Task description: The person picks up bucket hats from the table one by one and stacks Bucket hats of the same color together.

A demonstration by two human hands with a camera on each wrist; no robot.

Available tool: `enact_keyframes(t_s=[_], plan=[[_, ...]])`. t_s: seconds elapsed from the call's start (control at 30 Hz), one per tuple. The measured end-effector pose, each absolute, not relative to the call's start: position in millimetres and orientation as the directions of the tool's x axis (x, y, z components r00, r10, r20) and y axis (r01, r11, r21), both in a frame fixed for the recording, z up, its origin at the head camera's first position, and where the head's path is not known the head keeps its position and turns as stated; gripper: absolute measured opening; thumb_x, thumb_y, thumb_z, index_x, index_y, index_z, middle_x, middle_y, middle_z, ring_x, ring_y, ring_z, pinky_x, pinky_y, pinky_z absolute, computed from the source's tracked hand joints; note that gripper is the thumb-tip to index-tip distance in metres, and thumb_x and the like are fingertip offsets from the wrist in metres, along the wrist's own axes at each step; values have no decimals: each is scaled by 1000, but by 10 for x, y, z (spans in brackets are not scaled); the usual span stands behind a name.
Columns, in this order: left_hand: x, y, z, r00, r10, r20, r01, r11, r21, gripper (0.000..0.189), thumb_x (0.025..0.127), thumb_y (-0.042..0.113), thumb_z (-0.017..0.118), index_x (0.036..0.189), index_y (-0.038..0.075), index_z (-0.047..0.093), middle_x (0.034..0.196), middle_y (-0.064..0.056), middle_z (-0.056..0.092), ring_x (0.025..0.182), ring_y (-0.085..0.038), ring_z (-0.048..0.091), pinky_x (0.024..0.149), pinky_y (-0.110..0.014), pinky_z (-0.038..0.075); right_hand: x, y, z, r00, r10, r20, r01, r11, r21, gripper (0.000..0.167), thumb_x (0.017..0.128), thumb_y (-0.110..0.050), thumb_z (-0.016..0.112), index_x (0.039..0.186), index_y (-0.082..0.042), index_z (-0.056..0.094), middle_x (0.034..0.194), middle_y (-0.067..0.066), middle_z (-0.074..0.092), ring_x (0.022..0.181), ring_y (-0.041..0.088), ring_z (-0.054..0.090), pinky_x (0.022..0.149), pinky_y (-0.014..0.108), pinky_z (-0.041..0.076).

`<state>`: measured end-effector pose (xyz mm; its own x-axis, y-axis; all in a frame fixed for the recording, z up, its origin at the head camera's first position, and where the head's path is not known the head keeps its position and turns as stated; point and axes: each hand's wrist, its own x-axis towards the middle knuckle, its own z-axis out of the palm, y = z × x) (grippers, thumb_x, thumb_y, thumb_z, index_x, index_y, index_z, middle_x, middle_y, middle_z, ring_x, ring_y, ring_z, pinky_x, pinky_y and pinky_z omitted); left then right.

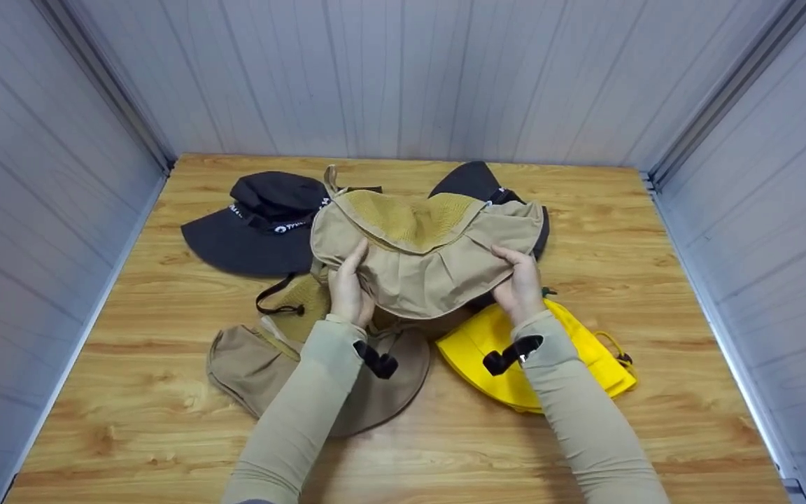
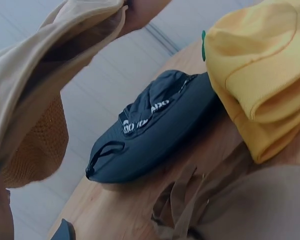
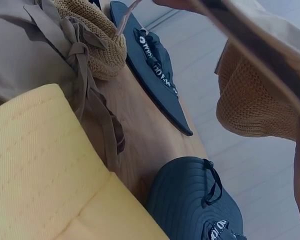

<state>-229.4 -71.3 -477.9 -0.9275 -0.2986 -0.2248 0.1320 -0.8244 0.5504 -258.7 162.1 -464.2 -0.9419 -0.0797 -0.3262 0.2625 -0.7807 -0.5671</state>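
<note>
Both hands hold a beige sun hat with a woven straw crown, raised above several other hats in the head view. The left hand grips the left side of its brim, thumb on top. On the opposite side, the right hand pinches the brim between thumb and fingers, most of which are hidden beneath. The straw crown hangs under the brim in the left wrist view. From the right wrist, that same woven crown shows at the upper right, clear of the hats below.
A black hat with white lettering lies at the back left. Another black hat is partly hidden behind the held one. Below the hands lie a taupe hat and a yellow hat. Panelled walls enclose the wooden table.
</note>
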Motion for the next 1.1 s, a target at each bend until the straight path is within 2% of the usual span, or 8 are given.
enact_keyframes(t_s=[0.1,0.2,0.37,0.53,0.7,0.8,0.9,1.1], plan=[[-2286,-781,-4791,-937,-274,-216,105,-812,574,9,100,10,55,98,9,64,82,0,71,66,-11,66,64,-23,55,-2569,1642,-4641,-945,-62,-323,248,-779,-576,19,98,11,36,99,-6,43,94,3,58,86,17,63,80,28,53],[-2281,-860,-4799,-952,-243,-186,84,-791,606,18,103,20,53,113,11,64,103,0,71,87,-15,68,81,-28,55,-2548,1660,-4650,-945,-40,-324,234,-776,-585,25,97,13,35,106,-8,44,98,1,57,89,15,61,82,26,53],[-2288,-974,-4791,-953,-260,-156,97,-749,655,26,101,20,54,126,11,57,116,1,66,105,-15,64,101,-30,49,-2508,1678,-4680,-948,-22,-319,223,-760,-610,32,96,15,35,113,-9,46,102,-1,59,93,13,61,85,25,52],[-2285,-1113,-4783,-917,-352,-189,89,-639,764,18,98,14,58,115,11,51,110,0,58,103,-15,57,97,-28,46,-2470,1695,-4719,-958,-27,-285,204,-761,-616,28,97,13,39,107,-7,54,96,1,65,91,14,65,84,26,54],[-2259,-1264,-4743,-917,-331,-224,-7,-547,837,31,95,19,63,114,14,40,116,-3,51,105,-17,54,93,-28,47,-2454,1703,-4750,-964,-21,-264,184,-771,-609,30,96,14,42,109,-10,55,89,2,66,84,15,65,82,28,55],[-2248,-1339,-4709,-929,-280,-241,-82,-480,873,34,93,23,68,117,16,44,116,-1,57,102,-14,59,91,-28,50,-2456,1701,-4757,-970,-7,-242,160,-771,-616,34,95,16,43,113,-12,50,88,1,65,79,14,62,80,27,54],[-2238,-1411,-4675,-932,-254,-258,-159,-354,922,29,90,28,71,107,12,54,106,-2,62,92,-13,61,86,-28,52,-2454,1703,-4754,-977,6,-213,133,-761,-635,30,96,13,46,114,-11,49,89,0,65,79,14,62,80,26,53],[-2180,-1557,-4612,-949,-233,-213,-198,-86,976,54,90,37,69,126,-1,61,135,-11,58,122,-18,52,107,-28,40,-2421,1705,-4748,-984,-22,-177,136,-738,-661,11,97,-8,62,105,-15,59,91,-2,67,83,13,65,78,26,55]])
